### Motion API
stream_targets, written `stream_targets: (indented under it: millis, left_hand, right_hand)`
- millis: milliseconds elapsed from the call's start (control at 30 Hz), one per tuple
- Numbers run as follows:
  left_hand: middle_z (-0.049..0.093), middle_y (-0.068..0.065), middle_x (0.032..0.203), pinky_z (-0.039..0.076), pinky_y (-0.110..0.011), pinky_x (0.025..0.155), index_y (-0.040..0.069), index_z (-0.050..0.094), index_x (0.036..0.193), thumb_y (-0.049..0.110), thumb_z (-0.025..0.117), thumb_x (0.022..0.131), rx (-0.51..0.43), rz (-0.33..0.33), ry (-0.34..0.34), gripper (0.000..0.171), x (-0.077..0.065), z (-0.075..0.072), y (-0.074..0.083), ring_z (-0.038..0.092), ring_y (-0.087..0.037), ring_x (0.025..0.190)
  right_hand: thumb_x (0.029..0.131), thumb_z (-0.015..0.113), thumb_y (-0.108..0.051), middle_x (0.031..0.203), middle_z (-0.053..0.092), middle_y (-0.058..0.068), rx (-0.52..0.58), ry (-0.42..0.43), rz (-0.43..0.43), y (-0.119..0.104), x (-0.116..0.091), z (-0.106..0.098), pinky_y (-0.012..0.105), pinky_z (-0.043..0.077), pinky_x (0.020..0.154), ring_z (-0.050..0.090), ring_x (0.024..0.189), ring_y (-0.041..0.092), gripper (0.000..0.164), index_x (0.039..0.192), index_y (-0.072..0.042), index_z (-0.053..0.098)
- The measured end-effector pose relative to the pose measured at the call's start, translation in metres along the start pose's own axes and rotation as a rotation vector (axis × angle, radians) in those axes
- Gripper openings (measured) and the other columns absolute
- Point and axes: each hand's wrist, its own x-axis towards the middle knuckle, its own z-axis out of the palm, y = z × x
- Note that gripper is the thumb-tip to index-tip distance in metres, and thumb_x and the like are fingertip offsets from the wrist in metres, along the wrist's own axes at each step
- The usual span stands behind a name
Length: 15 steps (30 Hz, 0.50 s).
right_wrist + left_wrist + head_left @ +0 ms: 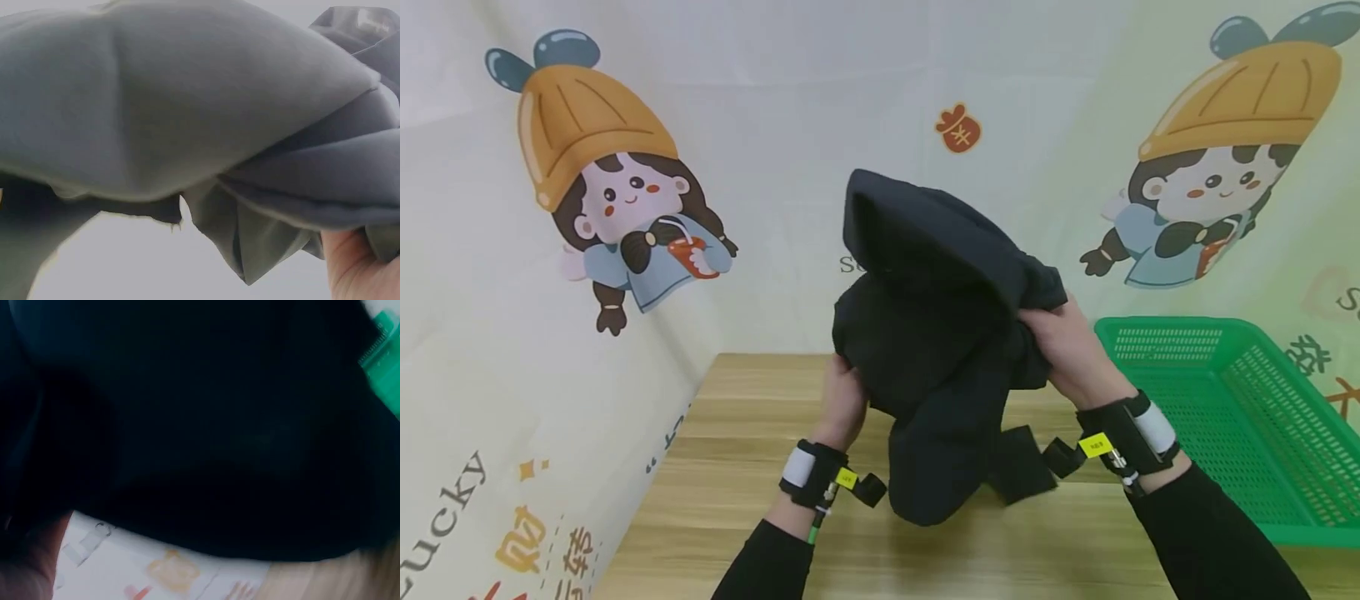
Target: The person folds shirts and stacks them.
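Head view: dark garment (pixel 936 333) held up over worktop (pixel 730 467), long axis roughly vertical, lower end hanging down. Left hand (pixel 842 404) and right hand (pixel 1071 346) both clamped on cloth.

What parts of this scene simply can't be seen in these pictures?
- Left hand fingers: head view, tucked behind the bunched dark cloth garment.
- Garment's type: folds hide its shape in every view.
- Left wrist view: blurred, filled by cloth.
- Green plastic mesh basket: cut off by the right edge, head view.
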Motion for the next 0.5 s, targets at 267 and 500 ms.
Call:
stream_targets:
  millis: [267,500]
  left_hand:
    - [0.065,0.010,0.095,0.051,-0.019,0.084,0.014,0.063,0.104,0.010,0.049,0.103,0.262,0.192,0.085,0.014,0.015,-0.053,0.041,0.060,-0.007,0.092]
    - [0.060,0.012,0.087,0.047,-0.019,0.075,0.021,0.062,0.097,0.018,0.048,0.104,0.439,0.247,0.149,0.016,0.015,-0.097,0.070,0.056,-0.008,0.084]
  right_hand:
    - [0.095,0.067,-0.033,0.133,0.054,-0.008,-0.431,0.027,0.020,0.027,-0.002,-0.049,0.022,0.044,0.099,0.054,0.114,0.007,0.053,0.144,-0.024,0.047]
    - [0.097,0.063,-0.036,0.101,0.066,-0.019,-0.602,0.076,0.009,0.047,-0.014,-0.082,0.022,0.055,0.076,0.066,0.087,0.002,0.038,0.125,-0.010,0.064]
